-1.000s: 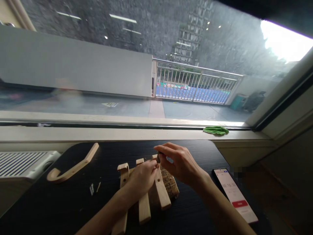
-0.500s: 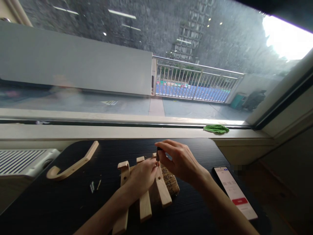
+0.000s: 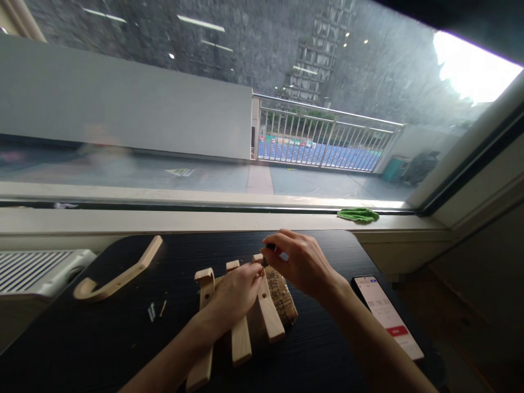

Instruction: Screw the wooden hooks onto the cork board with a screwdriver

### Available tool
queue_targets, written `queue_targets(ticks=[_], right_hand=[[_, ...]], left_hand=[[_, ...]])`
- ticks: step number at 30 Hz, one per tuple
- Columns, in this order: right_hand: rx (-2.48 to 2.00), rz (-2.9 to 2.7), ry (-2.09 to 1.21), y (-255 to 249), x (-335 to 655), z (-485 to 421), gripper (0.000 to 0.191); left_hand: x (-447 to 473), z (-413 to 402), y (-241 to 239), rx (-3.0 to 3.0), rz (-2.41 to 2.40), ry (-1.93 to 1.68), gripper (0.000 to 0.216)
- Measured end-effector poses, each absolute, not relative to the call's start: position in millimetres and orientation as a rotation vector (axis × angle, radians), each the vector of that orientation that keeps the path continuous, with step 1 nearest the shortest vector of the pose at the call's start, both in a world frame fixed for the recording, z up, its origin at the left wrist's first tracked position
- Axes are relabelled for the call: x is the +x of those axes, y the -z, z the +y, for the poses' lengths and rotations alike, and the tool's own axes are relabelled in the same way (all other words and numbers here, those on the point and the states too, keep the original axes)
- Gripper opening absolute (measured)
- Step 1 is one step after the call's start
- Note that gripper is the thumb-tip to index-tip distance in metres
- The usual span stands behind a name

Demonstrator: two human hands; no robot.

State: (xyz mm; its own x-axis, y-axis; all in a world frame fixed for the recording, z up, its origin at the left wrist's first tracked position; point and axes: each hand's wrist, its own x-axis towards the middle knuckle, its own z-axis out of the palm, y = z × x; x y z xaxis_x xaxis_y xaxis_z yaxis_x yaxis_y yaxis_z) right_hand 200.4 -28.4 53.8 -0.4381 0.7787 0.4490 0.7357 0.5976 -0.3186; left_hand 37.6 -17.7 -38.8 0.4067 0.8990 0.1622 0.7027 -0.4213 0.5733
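Note:
My right hand (image 3: 305,265) is closed around the dark handle of a small screwdriver (image 3: 269,250), held at a slant. Its tip points down at the upper part of the right wooden strip (image 3: 270,316), which has a round hole. My left hand (image 3: 235,289) lies over the wooden pieces, its fingers closed at that strip beside the screwdriver tip; the fingertips are partly hidden. Under it run a middle wooden strip (image 3: 241,346) and a left strip with a curled end (image 3: 205,278). A brown printed block or package (image 3: 284,303) sits under the right strip.
A loose hook-shaped wooden piece (image 3: 123,278) lies at the left of the black table (image 3: 123,349). Small metal screws (image 3: 152,312) and a thin stick-like piece (image 3: 162,308) lie nearby. On the right is a phone (image 3: 388,316) showing a timer. A green cloth (image 3: 358,214) rests on the windowsill.
The screwdriver has gone from nearly upright to more tilted, its handle leaning right as my right hand turned slightly. My left hand stays on the wood. The whole view has shifted a little.

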Motion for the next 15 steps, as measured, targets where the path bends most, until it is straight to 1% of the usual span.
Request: queue_targets(ticks=[5,10,15], right_hand=[[-1.154,-2.324,-0.141,-55.1,201.8,-30.7,0.031],[-1.204,-2.252,-0.148,-53.5,202.2,-28.7,0.019],[-1.268,-2.222,-0.139,-52.3,200.1,-30.1,0.018]], left_hand=[[37.4,-18.1,38.9,2.252,1.384,-0.630,0.015],[37.8,-18.8,35.7,2.257,1.366,-0.619,0.016],[37.8,-18.6,35.3,2.263,1.378,-0.619,0.015]])
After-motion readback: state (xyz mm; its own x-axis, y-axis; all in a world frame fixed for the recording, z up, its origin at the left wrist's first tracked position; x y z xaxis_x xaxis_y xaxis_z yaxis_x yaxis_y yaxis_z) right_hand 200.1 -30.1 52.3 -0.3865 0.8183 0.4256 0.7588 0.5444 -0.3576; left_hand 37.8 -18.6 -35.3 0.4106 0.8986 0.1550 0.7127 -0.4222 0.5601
